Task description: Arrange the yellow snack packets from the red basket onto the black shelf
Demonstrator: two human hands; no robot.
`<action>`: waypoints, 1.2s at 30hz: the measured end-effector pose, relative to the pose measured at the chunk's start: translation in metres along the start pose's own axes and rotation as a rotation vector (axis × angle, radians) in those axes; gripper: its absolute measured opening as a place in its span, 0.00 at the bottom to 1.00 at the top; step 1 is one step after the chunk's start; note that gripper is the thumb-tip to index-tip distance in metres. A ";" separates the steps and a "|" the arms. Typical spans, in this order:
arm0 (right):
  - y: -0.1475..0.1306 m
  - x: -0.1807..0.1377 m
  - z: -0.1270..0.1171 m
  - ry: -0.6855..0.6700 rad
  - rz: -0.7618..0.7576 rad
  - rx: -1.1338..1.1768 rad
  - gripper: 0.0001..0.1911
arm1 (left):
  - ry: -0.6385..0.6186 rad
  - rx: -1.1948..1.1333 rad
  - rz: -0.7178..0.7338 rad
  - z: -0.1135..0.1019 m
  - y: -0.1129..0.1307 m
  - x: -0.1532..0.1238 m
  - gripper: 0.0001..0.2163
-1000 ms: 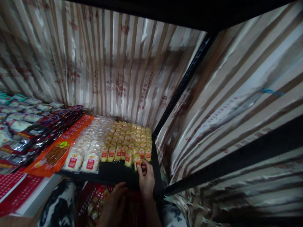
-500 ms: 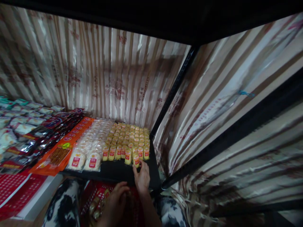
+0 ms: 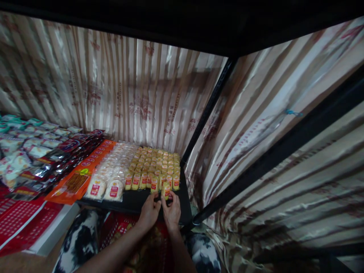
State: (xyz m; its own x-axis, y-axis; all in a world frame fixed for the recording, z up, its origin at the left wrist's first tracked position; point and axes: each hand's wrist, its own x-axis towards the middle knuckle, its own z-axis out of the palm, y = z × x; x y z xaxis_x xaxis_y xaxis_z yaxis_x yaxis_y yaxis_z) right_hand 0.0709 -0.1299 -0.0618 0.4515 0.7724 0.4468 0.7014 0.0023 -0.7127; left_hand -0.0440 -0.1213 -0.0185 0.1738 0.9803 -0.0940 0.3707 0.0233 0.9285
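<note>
The right hand (image 3: 170, 209), nearly closed in a pinch, is holding a yellow, red-labelled snack packet (image 3: 166, 189) at the front of similar packets (image 3: 155, 161) lining the black shelf (image 3: 131, 201), while the left hand (image 3: 150, 211) is sitting half-curled by the neighbouring packet (image 3: 154, 183), whether gripping it I cannot tell.

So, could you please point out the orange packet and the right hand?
Orange packet (image 3: 83, 172), head view: yellow mark near its middle.
Right hand (image 3: 172, 213), head view: back of the hand.
</note>
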 end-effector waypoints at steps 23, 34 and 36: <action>0.031 0.063 0.005 -0.059 0.217 0.164 0.35 | 0.018 0.259 0.247 0.005 0.099 0.113 0.16; 0.041 0.084 0.023 -0.002 0.192 0.164 0.33 | -0.069 0.265 0.400 0.056 0.139 0.196 0.14; 0.041 0.085 0.025 0.016 0.194 0.150 0.33 | -0.089 0.285 0.443 0.064 0.143 0.202 0.14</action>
State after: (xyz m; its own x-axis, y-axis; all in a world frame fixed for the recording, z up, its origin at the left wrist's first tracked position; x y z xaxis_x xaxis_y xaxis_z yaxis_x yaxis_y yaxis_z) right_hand 0.1242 -0.0480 -0.0661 0.5792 0.7573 0.3017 0.5114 -0.0494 -0.8579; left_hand 0.1025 0.0672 0.0719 0.4418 0.8633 0.2440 0.4747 -0.4557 0.7530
